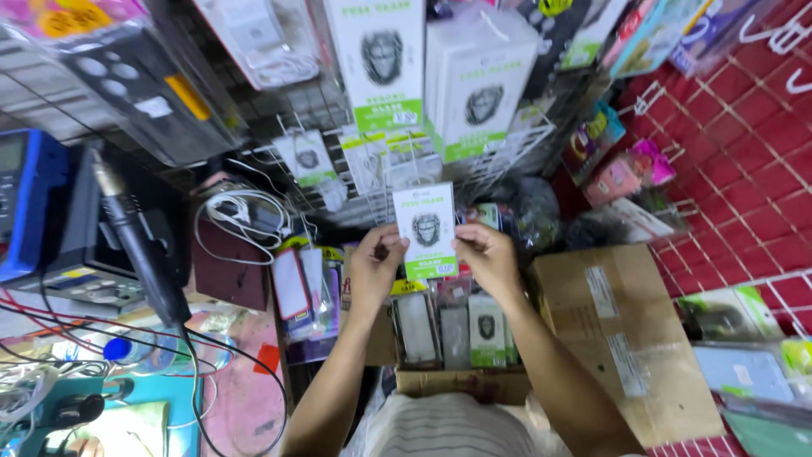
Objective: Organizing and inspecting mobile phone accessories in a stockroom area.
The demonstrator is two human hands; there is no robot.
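A person held a flat white-and-green retail packet upright between both hands over a crowded accessory stall. The left hand pinched the packet's left edge, thumb in front, while the right hand gripped its right edge the same way, so each hand was closed on the packet and it hung clear of everything below.

Directly beneath the hands sat an open cardboard box packed with similar packets standing on end in a row. A larger closed carton lay just beside it on the person's right. Behind the held packet, a wire rack carried taller white-and-green boxes and small hanging cards. A red grid panel with white hooks filled the right side.

Off to the left, well apart from the hands, a black hot-air handpiece stood tilted in front of a blue bench instrument, with a coil of white cable nearby and loose wires trailing across a cluttered workbench.
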